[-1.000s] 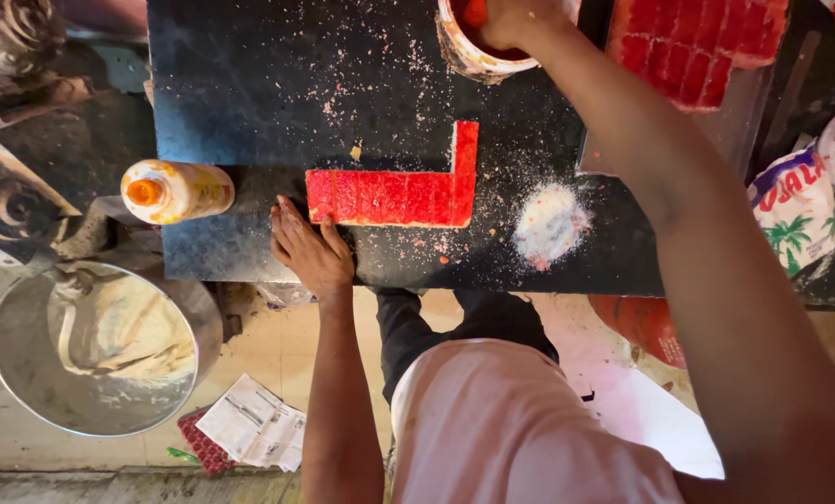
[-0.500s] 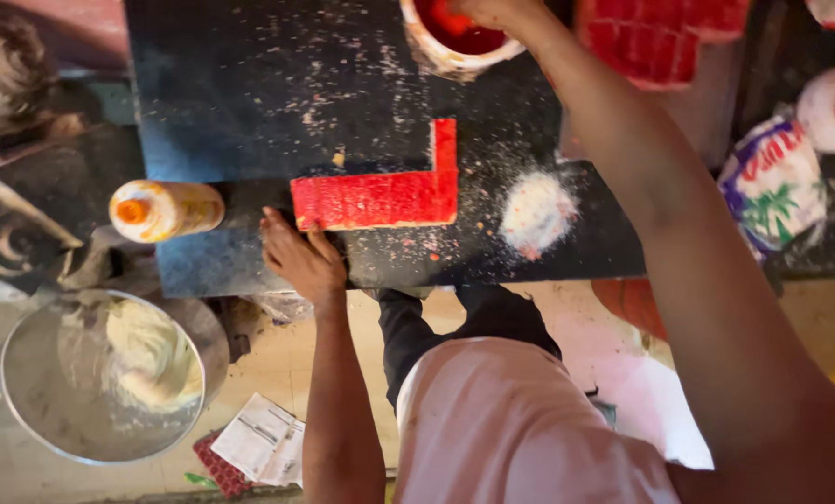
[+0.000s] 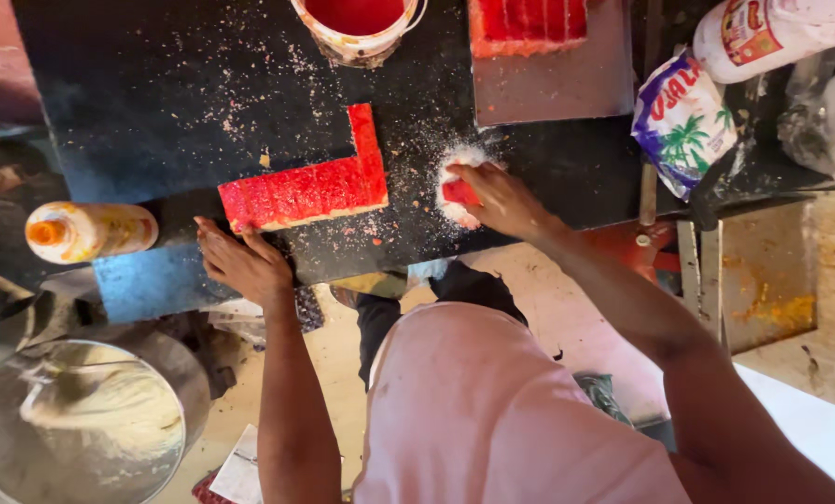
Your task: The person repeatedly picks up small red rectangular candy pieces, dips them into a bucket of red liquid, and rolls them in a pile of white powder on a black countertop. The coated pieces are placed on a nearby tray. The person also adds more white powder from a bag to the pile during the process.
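An L-shaped row of red coated pieces (image 3: 313, 187) lies on the dark work slab (image 3: 156, 103). My left hand (image 3: 245, 264) rests flat on the slab's near edge, its fingers touching the left end of the row. My right hand (image 3: 501, 198) holds a red piece (image 3: 459, 192) down in a small heap of white shreds (image 3: 457, 159) to the right of the row. A white bucket of red liquid (image 3: 357, 23) stands at the slab's far edge.
A metal tray (image 3: 548, 79) with more red pieces lies at the far right. An orange-capped bottle (image 3: 86, 231) lies at the left. Printed bags (image 3: 683, 121) sit at the right. A steel bowl of pale dough (image 3: 82, 425) stands at the lower left.
My right hand has come back from the red bucket with a red piece and set it into the white shreds. My left hand has stayed at the row's left end.
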